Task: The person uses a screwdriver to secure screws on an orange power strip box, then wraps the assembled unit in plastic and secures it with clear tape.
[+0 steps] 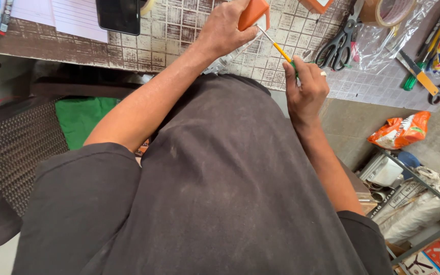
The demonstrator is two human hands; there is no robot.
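Tiled tabletop (179,30); left hand (225,30) clasps orange block (253,12); right hand (305,89) closed round yellow-shafted screwdriver (281,51), tip at block

The orange housing (253,12) in the left hand (225,30) looked like smooth, slightly glossy plastic. The screwdriver (281,51) gripped by the right hand (305,89) had a thin bright metal shaft and a yellow and green plastic handle. The tabletop (179,30) wore a matt laminate printed with worn tile squares. The scissors (338,45) had dark metal blades and black plastic loops. The tape roll (390,12) was glossy and clear brown, the clear bags (383,48) crinkled shiny film. The dark shirt (230,193) was matt, dusty cloth
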